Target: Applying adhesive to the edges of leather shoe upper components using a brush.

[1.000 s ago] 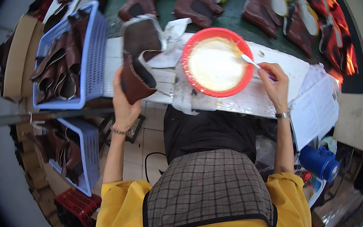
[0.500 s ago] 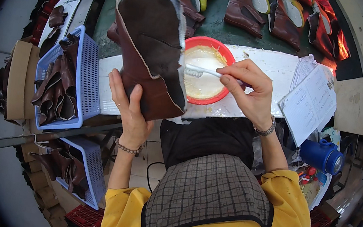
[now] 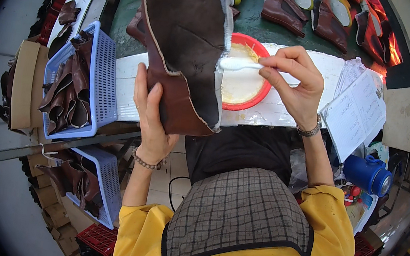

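My left hand (image 3: 155,114) is closed round the lower part of a brown leather boot upper (image 3: 168,90), thumb in front. The upper stands upright, its dark lining and pale raw edge turned toward me. Between the fingertips and thumb of my right hand (image 3: 297,83) is a white toothbrush (image 3: 243,65). Its head touches the right edge of the boot upper, where the bristles are partly hidden. Behind the brush, a red bowl (image 3: 266,92) holds a creamy white paste.
Brown boots on lasts (image 3: 283,9) stand along the far green tabletop. Blue baskets of leather uppers, the nearer one (image 3: 104,82) beside the table, are at left. Written sheets (image 3: 355,110) lie at right, above a blue jug (image 3: 368,174). A cardboard box (image 3: 25,85) sits far left.
The toothbrush has moved from over the bowl onto the right edge of the boot upper. In the picture, the upper sits slightly higher and further right.
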Available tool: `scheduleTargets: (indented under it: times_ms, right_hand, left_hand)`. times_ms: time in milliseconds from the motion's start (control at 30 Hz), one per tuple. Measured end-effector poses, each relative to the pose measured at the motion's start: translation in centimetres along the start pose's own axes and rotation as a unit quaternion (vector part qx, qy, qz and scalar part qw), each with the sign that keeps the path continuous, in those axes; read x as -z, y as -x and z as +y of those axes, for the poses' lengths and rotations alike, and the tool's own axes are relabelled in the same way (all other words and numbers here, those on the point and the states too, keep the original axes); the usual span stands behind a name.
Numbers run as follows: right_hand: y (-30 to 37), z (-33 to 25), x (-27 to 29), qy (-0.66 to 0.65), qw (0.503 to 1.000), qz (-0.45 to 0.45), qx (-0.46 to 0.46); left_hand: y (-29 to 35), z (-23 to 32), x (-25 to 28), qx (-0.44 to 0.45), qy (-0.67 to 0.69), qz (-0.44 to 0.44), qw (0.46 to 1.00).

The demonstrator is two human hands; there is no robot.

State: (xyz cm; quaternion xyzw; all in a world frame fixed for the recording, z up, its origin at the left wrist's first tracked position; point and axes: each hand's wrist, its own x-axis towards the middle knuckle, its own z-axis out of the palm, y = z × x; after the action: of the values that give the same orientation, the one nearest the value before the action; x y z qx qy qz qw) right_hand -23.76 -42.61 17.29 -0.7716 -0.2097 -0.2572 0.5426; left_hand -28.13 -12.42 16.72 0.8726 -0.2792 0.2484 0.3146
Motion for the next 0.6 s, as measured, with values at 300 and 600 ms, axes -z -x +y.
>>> scheduleTargets:
  times_ms: [300, 600]
  right_hand:
    - [1.2, -1.0, -0.5, 0.021, 0.996, -0.075, 0.04]
    - [1.1, 1.0, 0.1, -0.013, 0.984, -0.115, -0.139]
  left_hand:
    - [-1.1, -0.6, -0.2, 0.049, 0.011, 0.051, 0.997]
    - [0.1, -2.1, 1.1, 0.154, 0.084, 0.04, 0.984]
